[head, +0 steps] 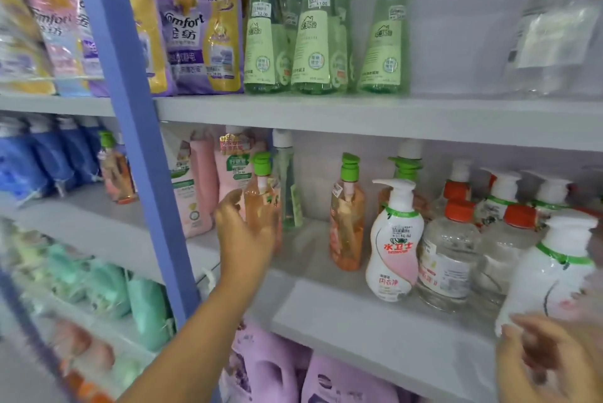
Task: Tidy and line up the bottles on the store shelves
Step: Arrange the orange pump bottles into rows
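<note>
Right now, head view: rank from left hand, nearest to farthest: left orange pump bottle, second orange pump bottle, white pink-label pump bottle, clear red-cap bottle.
From the left hand:
1. Left orange pump bottle, right at the fingers, middle shelf.
2. Second orange pump bottle, to its right.
3. White pink-label pump bottle, further right.
4. Clear red-cap bottle, beside the white one, farthest.

Right hand (551, 360) blurred, cut by bottom-right corner, grip unreadable. Left hand (243, 229) hides lower orange bottle (262, 203). Clear bottle (561, 21) on top shelf (359, 115) cropped at right edge. Left-side pouches (49, 37) smeared.
</note>
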